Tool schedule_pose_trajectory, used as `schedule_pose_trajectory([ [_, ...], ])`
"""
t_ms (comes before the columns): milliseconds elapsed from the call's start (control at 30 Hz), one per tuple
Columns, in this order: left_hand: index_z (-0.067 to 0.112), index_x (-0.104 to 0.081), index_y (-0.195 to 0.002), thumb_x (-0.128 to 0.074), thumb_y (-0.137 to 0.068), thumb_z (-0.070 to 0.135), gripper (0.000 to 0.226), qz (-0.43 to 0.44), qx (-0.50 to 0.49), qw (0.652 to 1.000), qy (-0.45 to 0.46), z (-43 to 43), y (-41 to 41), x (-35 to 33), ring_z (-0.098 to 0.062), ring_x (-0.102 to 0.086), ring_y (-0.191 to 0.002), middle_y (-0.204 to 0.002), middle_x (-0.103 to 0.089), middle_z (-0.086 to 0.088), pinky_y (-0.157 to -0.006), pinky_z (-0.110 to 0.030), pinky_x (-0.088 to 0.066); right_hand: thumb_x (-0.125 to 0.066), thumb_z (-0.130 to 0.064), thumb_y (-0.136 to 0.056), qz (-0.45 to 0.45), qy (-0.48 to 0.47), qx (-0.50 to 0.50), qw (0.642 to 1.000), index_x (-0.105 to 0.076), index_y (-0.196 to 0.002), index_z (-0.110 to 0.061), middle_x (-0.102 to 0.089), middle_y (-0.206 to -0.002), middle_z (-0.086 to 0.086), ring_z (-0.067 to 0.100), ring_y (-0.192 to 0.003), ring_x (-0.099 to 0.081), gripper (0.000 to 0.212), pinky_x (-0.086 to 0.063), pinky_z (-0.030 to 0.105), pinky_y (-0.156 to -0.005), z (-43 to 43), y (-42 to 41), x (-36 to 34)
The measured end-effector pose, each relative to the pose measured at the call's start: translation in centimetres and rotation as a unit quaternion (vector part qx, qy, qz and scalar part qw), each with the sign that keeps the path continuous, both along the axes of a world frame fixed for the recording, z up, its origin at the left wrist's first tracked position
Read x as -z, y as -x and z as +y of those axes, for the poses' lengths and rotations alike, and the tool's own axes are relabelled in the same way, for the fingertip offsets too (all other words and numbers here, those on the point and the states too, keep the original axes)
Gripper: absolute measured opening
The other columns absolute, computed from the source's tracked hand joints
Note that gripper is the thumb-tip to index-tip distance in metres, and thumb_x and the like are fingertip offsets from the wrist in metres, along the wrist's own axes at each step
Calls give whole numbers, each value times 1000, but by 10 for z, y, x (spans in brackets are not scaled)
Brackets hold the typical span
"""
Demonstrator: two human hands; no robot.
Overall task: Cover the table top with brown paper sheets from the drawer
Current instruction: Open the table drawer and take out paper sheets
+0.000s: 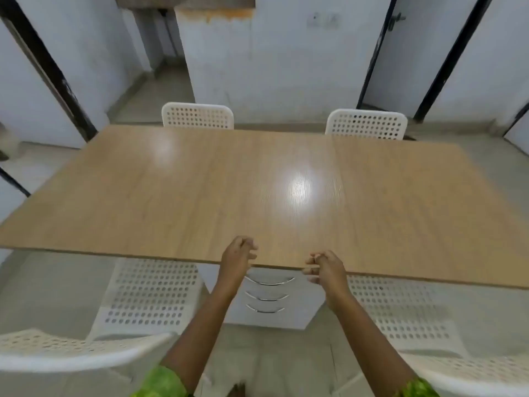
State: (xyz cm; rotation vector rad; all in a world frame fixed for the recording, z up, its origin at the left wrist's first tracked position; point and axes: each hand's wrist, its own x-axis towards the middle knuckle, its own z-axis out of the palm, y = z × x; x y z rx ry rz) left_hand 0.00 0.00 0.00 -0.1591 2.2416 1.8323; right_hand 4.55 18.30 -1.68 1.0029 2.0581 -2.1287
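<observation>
Head | left hand [237, 255], right hand [326, 267] | fingers [249, 248] loosely curled above table [171, 196] edge

Before you, a wide table top [200, 196] in pale wood grain, two bright patches of glare on its glossy surface, tiled floor [51, 287] beneath, white drawer unit [269, 310] under your near edge, four white perforated chairs [197, 116] standing around.
</observation>
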Motion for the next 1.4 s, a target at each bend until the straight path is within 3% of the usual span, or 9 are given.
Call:
schedule_pose_trajectory([
  [133, 11, -57, -89, -38, -96, 13, 21, -114, -30, 993, 26, -6, -6, 49, -17, -58, -72, -88, -64, -8, -61, -25, -42, -34, -2, -95, -105, 37, 7, 994, -52, -93, -4, -55, -80, 9, 23, -61, -56, 18, -48, 20, -44, -15, -2, 36],
  [267, 14, -62, -110, -37, -94, 9, 30, -69, 118, 972, 190, -7, -3, 79, -26, -55, -113, -118, -62, -7, -89, -31, -41, -38, 4, -90, -131, -92, -138, 977, -55, -116, -7, -58, -121, 10, 24, -108, -57, 33, -46, 31, -88, -31, 0, 67],
  [467, 12, -12, -149, -34, -93, 10, 60, 34, 406, 770, 491, -11, -1, 111, -17, -12, -146, -158, -13, -5, -118, -40, -11, -39, 0, -86, -136, -428, -457, 768, -19, -148, -15, -15, -158, 0, 18, -147, -8, 67, -22, 35, -115, -43, 2, 92],
  [733, 10, -6, -150, -37, -88, 6, 69, 15, 440, 721, 534, -10, -21, 111, -20, -2, -147, -159, -6, -7, -118, -47, -8, -42, -3, -86, -174, -491, -526, 672, -7, -150, -13, -6, -159, 3, 24, -147, 0, 73, -14, 46, -117, -50, -10, 85],
  [867, 9, -56, -123, -38, -91, 13, 37, 134, 370, 783, 482, -16, -41, 86, -23, -57, -109, -124, -58, -7, -96, -35, -45, -41, -3, -89, -145, -398, -493, 760, -35, -142, -14, -41, -145, 10, 26, -131, -40, 55, -37, 39, -106, -50, -27, 58],
  [1000, 9, -62, -74, -35, -79, 19, 29, 326, 182, 822, 429, -30, -44, 63, -24, -60, -70, -78, -61, -5, -58, -31, -48, -41, -7, -88, -41, -425, -328, 843, -61, -99, -12, -65, -107, 8, 26, -97, -58, 24, -45, 33, -79, -37, -23, 28],
  [1167, 5, -61, -103, -27, -99, 38, 48, -33, 304, 823, 478, -51, -44, 66, -31, -56, -106, -109, -63, -16, -99, -39, -35, -35, -13, -93, -182, -415, -409, 792, -43, -68, -11, -50, -83, 7, 25, -77, -45, 27, -35, 27, -66, -20, -30, 43],
  [1267, 5, -58, -93, -30, -98, 41, 46, -85, 306, 840, 440, -63, -54, 71, -30, -57, -102, -100, -61, -15, -88, -34, -39, -38, -13, -93, -206, -341, -394, 828, -41, -60, -18, -47, -77, 6, 19, -70, -45, 33, -33, 24, -58, -15, -47, 61],
  [1400, 9, -60, -94, -39, -97, 34, 33, -161, 311, 861, 370, -72, -64, 75, -23, -57, -79, -89, -61, -9, -69, -29, -40, -39, -4, -90, -275, -211, -373, 861, -61, -101, 8, -62, -80, 18, 29, -70, -60, 27, -41, 26, -57, -16, -68, 72],
])
